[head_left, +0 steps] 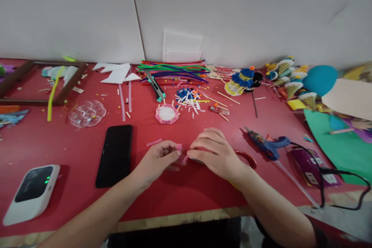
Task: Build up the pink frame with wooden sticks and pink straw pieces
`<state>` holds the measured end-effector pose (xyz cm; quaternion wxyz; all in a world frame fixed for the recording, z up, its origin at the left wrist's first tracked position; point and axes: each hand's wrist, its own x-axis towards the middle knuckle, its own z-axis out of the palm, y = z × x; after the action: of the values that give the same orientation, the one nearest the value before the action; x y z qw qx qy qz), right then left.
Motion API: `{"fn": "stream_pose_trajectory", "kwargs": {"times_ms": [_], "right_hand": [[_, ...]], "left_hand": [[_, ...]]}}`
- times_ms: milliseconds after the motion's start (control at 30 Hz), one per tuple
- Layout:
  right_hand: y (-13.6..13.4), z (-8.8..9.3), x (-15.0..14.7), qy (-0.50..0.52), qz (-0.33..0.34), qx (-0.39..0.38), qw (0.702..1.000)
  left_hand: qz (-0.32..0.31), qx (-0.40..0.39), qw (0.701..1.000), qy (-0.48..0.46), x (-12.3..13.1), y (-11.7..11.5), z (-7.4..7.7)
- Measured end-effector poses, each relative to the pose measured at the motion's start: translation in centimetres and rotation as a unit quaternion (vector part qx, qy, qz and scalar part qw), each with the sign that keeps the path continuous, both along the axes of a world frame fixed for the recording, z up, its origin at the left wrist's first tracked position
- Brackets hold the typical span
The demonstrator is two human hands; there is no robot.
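Between the finger and thumb of my left hand (158, 161) is a small pink strip (179, 147), bent or folded at the top. My right hand (216, 155) is closed just to the right, its fingertips at the strip's lower end. Something dark and greyish shows under the right fingers, too hidden to name. A red loop (247, 157), like a scissor handle, sticks out beyond the right wrist. Another pink strip (154, 142) lies on the table by the left hand. Behind the hands sits a pink-rimmed, white-centred piece (167, 113) with short sticks around its edge.
A phone (114, 155) and a white device (32, 193) lie left on the red table. A cutter (155, 87), pipe cleaners (174, 68) and cut bits (190, 99) lie behind. A glue gun (269, 145) with its cord is at right, near green paper (337, 147).
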<state>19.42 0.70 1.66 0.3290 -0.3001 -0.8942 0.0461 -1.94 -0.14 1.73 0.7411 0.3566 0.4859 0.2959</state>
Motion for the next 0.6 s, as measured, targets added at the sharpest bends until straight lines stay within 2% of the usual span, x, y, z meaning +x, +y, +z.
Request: {"fn": "stream_pose_trajectory", "kwargs": {"times_ms": [300, 600], "right_hand": [[-0.18, -0.57, -0.14, -0.015, 0.008, 0.014, 1.0], [0.01, -0.4, 0.09, 0.005, 0.022, -0.045, 0.999]], "left_hand": [[-0.065, -0.029, 0.997, -0.008, 0.12, -0.39, 0.0], [-0.04, -0.082, 0.995, -0.04, -0.03, 0.0, -0.21]]}}
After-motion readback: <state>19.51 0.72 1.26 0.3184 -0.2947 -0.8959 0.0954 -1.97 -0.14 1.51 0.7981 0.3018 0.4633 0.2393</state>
